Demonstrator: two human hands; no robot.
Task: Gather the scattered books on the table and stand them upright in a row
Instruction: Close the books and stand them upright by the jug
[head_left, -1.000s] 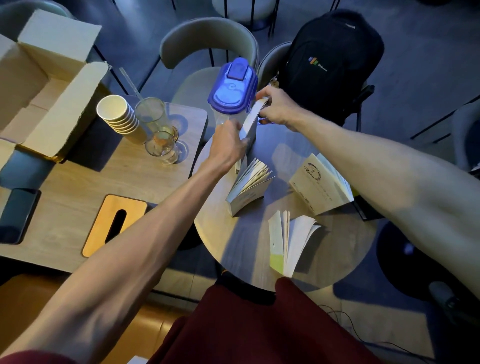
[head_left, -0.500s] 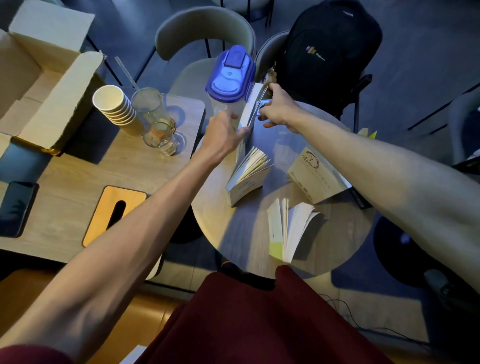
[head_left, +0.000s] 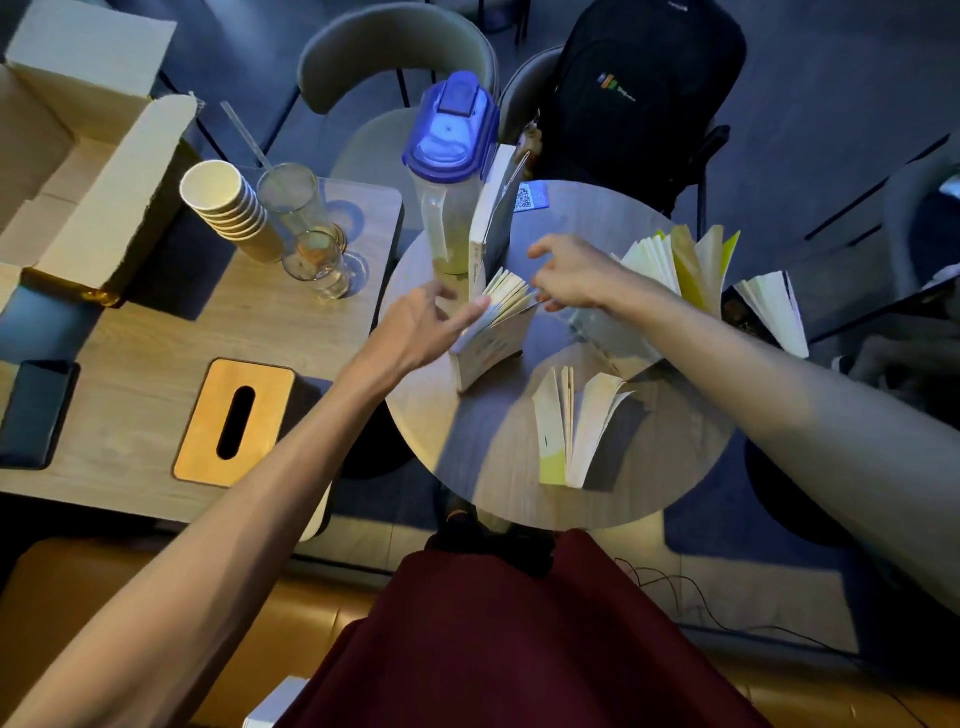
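On the round table (head_left: 488, 467) a white book (head_left: 491, 208) stands upright, leaning against the blue-lidded pitcher (head_left: 452, 150). Just in front of it a second book (head_left: 493, 338) stands with its pages fanned. My left hand (head_left: 423, 325) reaches its left side, fingertips touching the pages. My right hand (head_left: 569, 275) is at its right edge, fingers spread. Nearer me stands a third book (head_left: 576, 426), fanned open. A pale book (head_left: 618, 338) lies partly under my right forearm. Two more fanned books, one with a yellow-green cover (head_left: 680, 260) and another (head_left: 774, 312), are at the right.
A wooden table on the left holds stacked paper cups (head_left: 228, 213), two glasses (head_left: 306, 234), a tissue box (head_left: 234, 421), a phone (head_left: 34, 413) and an open cardboard box (head_left: 78, 171). A black backpack (head_left: 639, 88) sits on a chair behind the round table.
Both hands have left the upright book by the pitcher and dropped to the fanned book in front of it. That upright book now stands alone.
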